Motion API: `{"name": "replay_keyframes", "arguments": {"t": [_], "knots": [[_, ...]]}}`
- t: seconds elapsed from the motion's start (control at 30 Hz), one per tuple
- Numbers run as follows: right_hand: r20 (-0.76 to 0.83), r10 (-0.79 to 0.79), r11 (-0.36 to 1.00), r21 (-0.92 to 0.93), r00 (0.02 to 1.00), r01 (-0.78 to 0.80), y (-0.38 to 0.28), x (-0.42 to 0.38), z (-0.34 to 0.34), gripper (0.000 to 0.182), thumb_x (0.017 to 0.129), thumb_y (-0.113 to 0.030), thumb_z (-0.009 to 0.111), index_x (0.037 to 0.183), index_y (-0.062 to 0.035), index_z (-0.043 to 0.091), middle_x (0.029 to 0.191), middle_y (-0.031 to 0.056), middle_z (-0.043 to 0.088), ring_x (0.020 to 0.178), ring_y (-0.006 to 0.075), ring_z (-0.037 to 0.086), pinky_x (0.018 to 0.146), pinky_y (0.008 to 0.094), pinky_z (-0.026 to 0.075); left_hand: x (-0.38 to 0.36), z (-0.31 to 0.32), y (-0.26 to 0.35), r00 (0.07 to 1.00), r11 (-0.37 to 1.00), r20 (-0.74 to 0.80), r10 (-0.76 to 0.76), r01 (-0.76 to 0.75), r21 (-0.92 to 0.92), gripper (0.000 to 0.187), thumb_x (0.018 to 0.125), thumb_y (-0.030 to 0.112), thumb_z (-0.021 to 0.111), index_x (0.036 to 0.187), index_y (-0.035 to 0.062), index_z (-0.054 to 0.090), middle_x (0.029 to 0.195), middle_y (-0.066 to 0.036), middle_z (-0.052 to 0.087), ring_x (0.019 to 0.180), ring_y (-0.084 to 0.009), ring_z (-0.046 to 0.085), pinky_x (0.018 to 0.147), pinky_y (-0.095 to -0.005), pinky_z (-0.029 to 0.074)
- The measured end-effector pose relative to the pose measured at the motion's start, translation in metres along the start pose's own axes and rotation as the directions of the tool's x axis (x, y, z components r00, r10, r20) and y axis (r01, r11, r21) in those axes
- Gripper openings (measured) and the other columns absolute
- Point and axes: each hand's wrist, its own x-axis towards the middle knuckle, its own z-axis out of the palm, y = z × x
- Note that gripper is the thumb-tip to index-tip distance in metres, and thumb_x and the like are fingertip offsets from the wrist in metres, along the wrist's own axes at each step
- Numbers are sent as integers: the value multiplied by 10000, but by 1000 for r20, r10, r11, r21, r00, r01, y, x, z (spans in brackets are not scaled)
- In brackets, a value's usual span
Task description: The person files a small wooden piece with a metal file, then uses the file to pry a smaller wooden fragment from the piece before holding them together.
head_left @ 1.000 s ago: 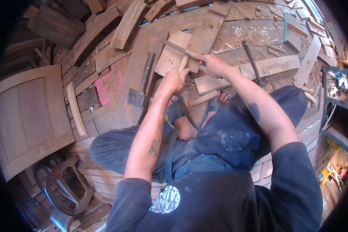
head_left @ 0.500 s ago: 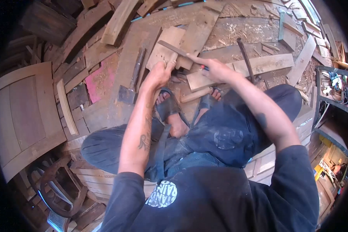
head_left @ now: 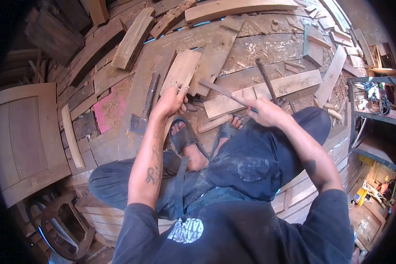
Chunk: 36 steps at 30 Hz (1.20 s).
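My right hand [head_left: 266,113] is closed around the handle end of a flat metal file [head_left: 220,90], a bit of red showing at the grip. The file points up and left, its tip apart from my left hand. My left hand [head_left: 173,102] is wrapped around a slim wooden stick [head_left: 167,124], mostly hidden by the hand and wrist. That hand is at the near end of a pale wooden board [head_left: 183,66]. Left of it lies a hammer [head_left: 138,124] with a dark, blocky head. Another long-handled tool [head_left: 266,79] stands beyond my right hand.
Planks and offcuts cover the wooden floor, among them a long pale plank [head_left: 290,88] and a curved beam [head_left: 240,9]. Shavings lie scattered about. A panelled door [head_left: 33,136] is at the left, and a metal shelf [head_left: 376,115] with cables at the right.
My right hand has drawn the file back to the right, away from the wooden stick. My left hand has turned, and the stick's upper end shows less. The whole view has shifted slightly.
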Motion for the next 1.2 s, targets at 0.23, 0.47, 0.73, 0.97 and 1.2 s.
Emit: {"name": "replay_keyframes", "arguments": {"t": [0.23,0.47,0.73,0.97,1.2], "knots": [[-273,67,943,332,960,29,-46,-41,-8,586,1045,-189,586,1602,-224,407,885,208,738,890,345,752,830,411,552,-68,-38,66,964,981,-200,176,-156,114,334,1098,374,479,1078,48,548,753,-11,542,627,-124,542,572,-314,490],[-444,-211,897,266,871,353,-98,-53,-27,551,1068,-169,544,1580,-40,388,848,202,701,788,339,724,742,389,559,-164,-39,115,977,959,-135,166,-192,-209,201,1004,181,416,1124,63,526,702,-4,516,555,-100,502,499,-267,432],[-482,-260,860,278,837,427,-112,-37,-15,156,1041,-179,581,1063,-25,565,752,206,612,737,446,634,638,504,468,-216,6,127,950,927,-181,255,-294,-234,246,1079,197,459,1261,63,556,708,2,520,542,-65,441,509,-269,379],[-606,-322,871,111,728,479,-136,-28,6,345,1038,-359,598,874,-55,588,730,200,631,724,435,650,609,513,477,-207,46,86,876,857,-218,430,-472,-208,238,1097,195,427,1270,47,496,713,41,447,552,-56,400,517,-240,356],[-660,-358,858,47,660,512,-108,-16,16,355,1035,-344,547,881,-25,581,679,214,571,679,433,629,588,493,459,-228,35,99,895,847,-252,368,-434,-307,190,1089,236,411,1113,72,503,718,71,390,552,-30,336,498,-212,309]]}}
